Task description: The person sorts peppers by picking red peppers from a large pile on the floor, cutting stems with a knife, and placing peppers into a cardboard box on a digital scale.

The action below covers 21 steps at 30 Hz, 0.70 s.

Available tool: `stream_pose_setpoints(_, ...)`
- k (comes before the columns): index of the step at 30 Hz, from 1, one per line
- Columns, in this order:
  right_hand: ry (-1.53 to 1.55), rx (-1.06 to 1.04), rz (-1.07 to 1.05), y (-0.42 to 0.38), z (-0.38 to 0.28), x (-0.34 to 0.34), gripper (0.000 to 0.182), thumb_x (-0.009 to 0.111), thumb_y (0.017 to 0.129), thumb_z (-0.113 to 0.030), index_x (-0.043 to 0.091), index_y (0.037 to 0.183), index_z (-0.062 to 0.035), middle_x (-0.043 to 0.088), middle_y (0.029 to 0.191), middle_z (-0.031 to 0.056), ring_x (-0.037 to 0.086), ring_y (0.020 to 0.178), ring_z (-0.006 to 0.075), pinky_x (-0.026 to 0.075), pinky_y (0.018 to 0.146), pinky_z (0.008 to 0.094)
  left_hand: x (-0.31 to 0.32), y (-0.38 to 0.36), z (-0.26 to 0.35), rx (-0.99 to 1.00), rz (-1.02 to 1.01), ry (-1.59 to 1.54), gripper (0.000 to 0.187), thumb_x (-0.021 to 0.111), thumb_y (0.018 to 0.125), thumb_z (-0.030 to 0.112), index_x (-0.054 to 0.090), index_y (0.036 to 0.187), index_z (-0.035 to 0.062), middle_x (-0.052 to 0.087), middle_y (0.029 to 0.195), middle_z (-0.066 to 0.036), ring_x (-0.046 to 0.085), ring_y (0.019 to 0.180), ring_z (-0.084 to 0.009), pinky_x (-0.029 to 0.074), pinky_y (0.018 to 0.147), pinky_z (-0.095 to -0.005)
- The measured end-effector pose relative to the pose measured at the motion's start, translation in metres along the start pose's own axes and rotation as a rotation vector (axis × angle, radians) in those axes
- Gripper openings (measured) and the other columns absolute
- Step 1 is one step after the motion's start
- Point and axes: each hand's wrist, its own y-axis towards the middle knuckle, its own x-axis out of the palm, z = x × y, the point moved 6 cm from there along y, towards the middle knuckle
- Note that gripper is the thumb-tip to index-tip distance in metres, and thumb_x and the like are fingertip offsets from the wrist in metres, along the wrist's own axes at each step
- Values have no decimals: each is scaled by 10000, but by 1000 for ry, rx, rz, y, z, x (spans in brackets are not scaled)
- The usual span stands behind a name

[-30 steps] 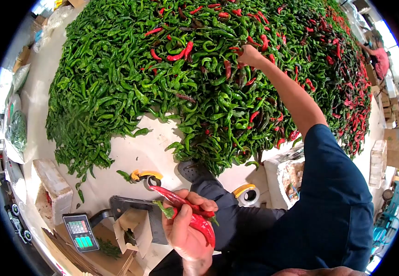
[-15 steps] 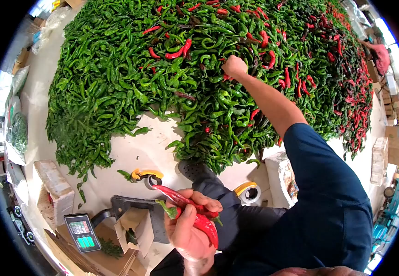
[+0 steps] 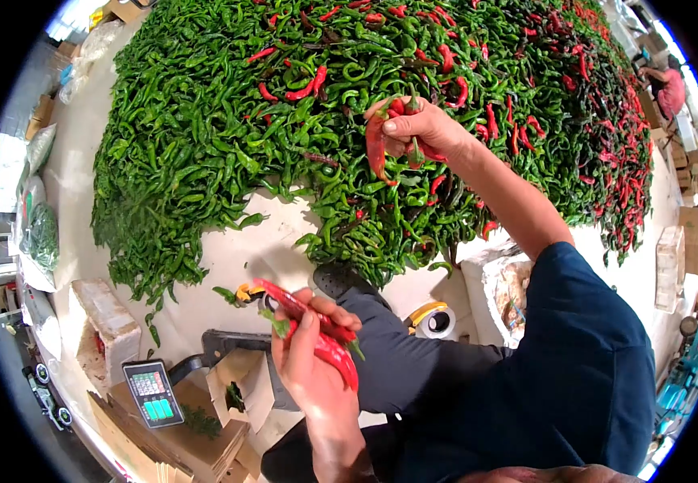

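Note:
My left hand [image 3: 309,354] is closed around several red chili peppers [image 3: 338,361] with green stems, held up in front of my leg. Over the big pile of mostly green chili peppers [image 3: 188,153], my right hand [image 3: 415,129] grips more red peppers [image 3: 376,146]. One of those hangs down past my fingers, its tip toward me. Other red peppers [image 3: 310,85] lie scattered across the top of the heap, and the right side of it is darker and redder.
Below the pile are a scale display [image 3: 153,393], an open cardboard box [image 3: 240,378], tape rolls [image 3: 436,320] and foam boxes [image 3: 106,326], [image 3: 494,294]. Filled plastic bags [image 3: 39,233] line the left. Another person in a red top [image 3: 671,92] is at the far right.
My right hand has lifted off the heap and turned, now showing red peppers in its grip. My left hand has shifted slightly left and up, still holding its peppers.

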Motion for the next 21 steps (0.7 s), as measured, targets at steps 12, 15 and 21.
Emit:
stream_pose_setpoints(12, -618, 216, -8, -88, -8, 46, 264, 732, 858, -235, 673, 999, -20, 694, 781, 21, 602, 624, 83, 491, 536, 240, -27, -11, 8, 192, -34, 179, 311, 573, 946, 72, 517, 1229, -46, 635, 925, -125, 620, 745, -199, 530, 666, -340)
stream_pose_setpoints(15, -909, 666, 21, -181, 39, -10, 145, 668, 846, -183, 685, 853, -40, 689, 711, 60, 628, 546, 125, 529, 501, 299, -35, -19, 7, 232, -50, 141, 294, 561, 955, 68, 520, 1221, -49, 641, 936, -127, 622, 750, -192, 528, 667, -336)
stream_pose_setpoints(21, -1125, 984, -121, -296, 91, -92, 121, 670, 835, -78, 700, 943, -32, 670, 779, 134, 649, 642, 143, 512, 451, 275, -20, -22, -4, 188, -146, 169, 291, 565, 959, 84, 549, 1225, -34, 643, 941, -116, 604, 775, -184, 500, 675, -343)
